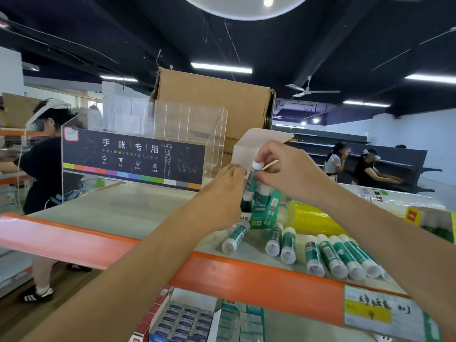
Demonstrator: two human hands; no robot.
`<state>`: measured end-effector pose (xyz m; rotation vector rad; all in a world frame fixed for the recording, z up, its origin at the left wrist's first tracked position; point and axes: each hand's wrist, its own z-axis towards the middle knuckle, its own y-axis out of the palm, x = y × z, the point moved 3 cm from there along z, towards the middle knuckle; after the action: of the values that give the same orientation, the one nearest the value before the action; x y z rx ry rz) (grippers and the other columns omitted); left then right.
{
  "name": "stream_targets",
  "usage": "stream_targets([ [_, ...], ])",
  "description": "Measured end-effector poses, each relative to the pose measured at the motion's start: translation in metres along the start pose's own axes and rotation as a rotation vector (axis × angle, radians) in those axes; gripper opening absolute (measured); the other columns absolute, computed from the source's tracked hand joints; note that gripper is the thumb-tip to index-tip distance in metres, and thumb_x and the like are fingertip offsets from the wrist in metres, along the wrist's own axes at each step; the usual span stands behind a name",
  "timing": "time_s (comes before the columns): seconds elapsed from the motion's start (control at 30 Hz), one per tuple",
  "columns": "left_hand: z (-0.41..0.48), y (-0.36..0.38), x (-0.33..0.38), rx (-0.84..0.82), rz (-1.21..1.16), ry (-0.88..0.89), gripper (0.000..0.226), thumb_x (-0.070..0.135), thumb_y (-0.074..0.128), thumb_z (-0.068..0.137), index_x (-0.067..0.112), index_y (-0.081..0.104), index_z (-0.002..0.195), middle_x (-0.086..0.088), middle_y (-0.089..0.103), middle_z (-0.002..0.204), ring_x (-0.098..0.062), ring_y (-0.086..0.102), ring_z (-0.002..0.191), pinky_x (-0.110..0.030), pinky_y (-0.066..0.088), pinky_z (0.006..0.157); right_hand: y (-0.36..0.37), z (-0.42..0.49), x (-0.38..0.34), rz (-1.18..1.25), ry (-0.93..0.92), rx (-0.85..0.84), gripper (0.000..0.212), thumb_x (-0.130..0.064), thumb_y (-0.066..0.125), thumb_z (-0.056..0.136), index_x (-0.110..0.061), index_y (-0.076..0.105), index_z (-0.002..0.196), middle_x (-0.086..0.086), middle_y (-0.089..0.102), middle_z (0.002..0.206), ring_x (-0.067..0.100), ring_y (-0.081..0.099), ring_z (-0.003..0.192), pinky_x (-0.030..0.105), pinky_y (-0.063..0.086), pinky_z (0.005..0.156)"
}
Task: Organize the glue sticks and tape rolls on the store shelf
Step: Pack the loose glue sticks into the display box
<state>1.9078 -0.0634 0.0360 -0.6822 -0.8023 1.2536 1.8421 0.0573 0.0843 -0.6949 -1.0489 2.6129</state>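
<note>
A green and white display box (266, 211) with its white lid flap up stands on the top shelf (123, 213), holding upright glue sticks. My right hand (288, 174) pinches the white cap of one glue stick (251, 178) that stands tilted in the box. My left hand (219, 193) rests against the box's left side, fingertips touching its upper edge. Several more green-and-white glue sticks (343, 255) lie loose on the shelf in front of the box, one (235, 238) just below my left hand. No tape rolls are clearly visible.
A clear acrylic display stand (138, 156) and a cardboard box (214, 104) stand behind on the shelf. A yellow packet (313, 218) lies to the right. The orange shelf edge (246, 272) carries a price label (380, 314). Boxed goods fill the shelf below. People work at left and far right.
</note>
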Motion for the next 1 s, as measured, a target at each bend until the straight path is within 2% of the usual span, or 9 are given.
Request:
stream_targets([
  [0.17,0.0,-0.003,0.001,-0.011,-0.028,-0.028,0.057,-0.012,0.045,0.08,0.005,0.033,0.133,-0.008,0.032,0.143,-0.018,0.027,0.133,-0.015,0.026,0.085,0.007,0.001,0.003,-0.105,-0.021,-0.035,0.025,-0.024,0.074,0.079,-0.024,0.064,0.102,-0.005,0.069,0.092,0.01,0.063,0.085,0.024,0.049,0.076],
  [0.27,0.0,-0.003,0.002,-0.003,-0.039,-0.035,0.057,-0.012,0.044,0.081,0.006,0.033,0.134,-0.007,0.032,0.143,-0.018,0.027,0.133,-0.014,0.026,0.082,0.006,0.001,0.004,-0.113,-0.02,-0.045,0.026,-0.025,0.075,0.079,-0.024,0.066,0.103,-0.005,0.069,0.094,0.009,0.061,0.084,0.014,0.045,0.071],
  [0.43,0.0,-0.004,0.001,-0.004,-0.088,-0.059,0.056,-0.014,0.041,0.081,0.006,0.034,0.133,-0.006,0.031,0.144,-0.017,0.026,0.134,-0.021,0.032,0.092,0.0,0.001,0.004,0.002,0.008,-0.002,0.027,-0.022,0.073,0.079,-0.025,0.066,0.105,-0.009,0.065,0.091,0.005,0.061,0.082,0.005,0.043,0.068],
  [0.53,0.0,-0.004,0.001,-0.008,-0.098,-0.059,0.057,-0.014,0.041,0.081,0.006,0.034,0.133,-0.007,0.032,0.143,-0.017,0.027,0.133,-0.022,0.033,0.093,-0.007,0.0,0.007,0.152,0.075,0.043,0.021,-0.019,0.072,0.079,-0.022,0.067,0.099,-0.006,0.068,0.089,0.008,0.066,0.079,0.02,0.052,0.076],
  [0.6,0.0,-0.004,0.001,-0.008,-0.102,-0.063,0.058,-0.015,0.041,0.081,0.007,0.033,0.134,-0.006,0.033,0.143,-0.016,0.03,0.131,-0.017,0.032,0.085,-0.013,-0.001,0.008,0.247,0.134,0.049,0.015,-0.017,0.071,0.079,-0.018,0.066,0.092,0.002,0.07,0.09,0.015,0.07,0.082,0.03,0.057,0.078],
  [0.67,0.0,-0.004,0.002,-0.01,-0.111,-0.066,0.061,-0.016,0.043,0.081,0.009,0.032,0.136,-0.004,0.032,0.144,-0.015,0.031,0.13,-0.012,0.027,0.081,-0.017,-0.001,0.006,0.347,0.163,0.021,0.014,-0.012,0.069,0.081,-0.014,0.062,0.092,0.013,0.068,0.093,0.021,0.071,0.08,0.03,0.06,0.071],
  [0.73,0.0,-0.004,0.002,-0.015,-0.114,-0.059,0.063,-0.015,0.043,0.081,0.009,0.03,0.138,-0.004,0.03,0.146,-0.015,0.028,0.133,-0.011,0.025,0.084,-0.02,-0.002,0.004,0.346,0.159,-0.015,0.02,-0.012,0.067,0.083,-0.017,0.058,0.1,0.016,0.067,0.093,0.019,0.068,0.075,0.026,0.058,0.065],
  [0.83,0.0,-0.005,0.002,-0.014,-0.108,-0.058,0.063,-0.015,0.043,0.081,0.008,0.03,0.138,-0.005,0.029,0.146,-0.017,0.028,0.133,-0.009,0.022,0.082,-0.02,-0.003,0.001,0.271,0.157,-0.085,0.024,-0.016,0.067,0.084,-0.022,0.053,0.102,0.004,0.073,0.084,0.018,0.068,0.073,0.031,0.056,0.07],
  [1.0,-0.001,-0.004,0.001,-0.014,-0.113,-0.072,0.06,-0.016,0.043,0.079,0.007,0.034,0.133,-0.006,0.032,0.143,-0.017,0.031,0.13,-0.014,0.027,0.081,-0.019,-0.007,-0.004,0.08,0.11,-0.152,0.004,-0.022,0.068,0.085,-0.018,0.067,0.085,-0.002,0.07,0.083,0.003,0.062,0.056,0.022,0.052,0.049],
])
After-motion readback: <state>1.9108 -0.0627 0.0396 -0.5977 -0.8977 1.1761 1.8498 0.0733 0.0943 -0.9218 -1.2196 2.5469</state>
